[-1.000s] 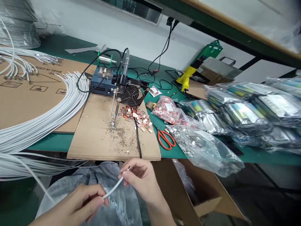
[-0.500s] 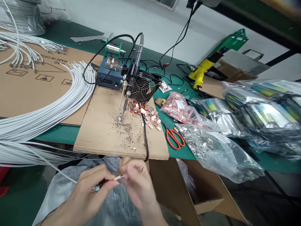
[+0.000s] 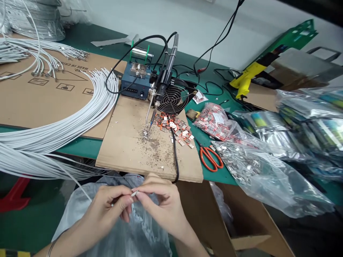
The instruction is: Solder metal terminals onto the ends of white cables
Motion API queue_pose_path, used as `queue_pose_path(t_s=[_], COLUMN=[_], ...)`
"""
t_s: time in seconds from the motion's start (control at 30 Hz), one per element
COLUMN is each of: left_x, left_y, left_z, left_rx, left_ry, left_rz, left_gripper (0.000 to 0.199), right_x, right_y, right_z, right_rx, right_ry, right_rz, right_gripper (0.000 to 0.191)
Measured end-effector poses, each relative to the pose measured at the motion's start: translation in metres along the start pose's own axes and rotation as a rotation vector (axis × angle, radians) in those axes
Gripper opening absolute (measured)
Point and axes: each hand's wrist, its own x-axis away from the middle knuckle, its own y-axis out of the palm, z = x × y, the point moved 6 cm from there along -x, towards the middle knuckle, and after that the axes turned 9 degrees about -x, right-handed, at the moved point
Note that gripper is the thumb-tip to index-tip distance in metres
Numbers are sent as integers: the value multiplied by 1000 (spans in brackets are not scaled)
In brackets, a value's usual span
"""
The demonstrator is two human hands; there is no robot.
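Observation:
My left hand (image 3: pixel 114 205) pinches a white cable near its end, below the front edge of the cardboard sheet (image 3: pixel 120 157). The cable end (image 3: pixel 134 193) shows between both hands. My right hand (image 3: pixel 159 200) has thumb and forefinger closed on the tip of that cable end. Ahead of them, a soldering iron (image 3: pixel 160 89) hangs point down in a stand, over a small heap of solder bits (image 3: pixel 145 134). Small orange and metal connectors (image 3: pixel 182 132) are spread to its right. A thick bundle of white cables (image 3: pixel 88 114) curves across the left side.
Behind are a blue soldering station (image 3: pixel 134 85), a solder spool (image 3: pixel 139 53) and a round fan (image 3: pixel 173 100). Orange-handled scissors (image 3: pixel 211 159) lie to the right, beside bags of connectors (image 3: pixel 214 121) and metal parts (image 3: pixel 241 160). An open carton (image 3: pixel 249 241) stands below the table edge.
My right hand has turned and closed its fingertips on the cable end, which was bare before. The hands are closer together, and the camera view has shifted.

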Motion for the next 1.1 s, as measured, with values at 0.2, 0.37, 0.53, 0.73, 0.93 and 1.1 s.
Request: queue_pose_path(t_s=[0.2, 0.37, 0.53, 0.73, 0.93, 1.1], left_x=[1, 1, 3, 3, 3, 5], left_y=[0, 4, 11, 10, 8, -2], left_z=[-2, -6, -9, -8, -6, 1], left_rx=[-46, 109, 274, 215, 146, -299], left_ry=[7, -47, -157, -165, -101, -8], left_rz=[11, -73, -225, -224, -267, -220], left_gripper=[37, 43, 49, 47, 45, 43], right_x=[3, 1, -4, -8, -8, -11], right_y=[-1, -1, 0, 0, -2, 0], right_z=[-4, -7, -7, -6, -5, -2], right_rx=[71, 77, 64, 42, 16, 55], right_ry=[-67, -105, -82, -46, -63, 4], right_rz=[-53, -76, -164, -216, -272, -313], right_gripper=[21, 19, 9, 12, 14, 15])
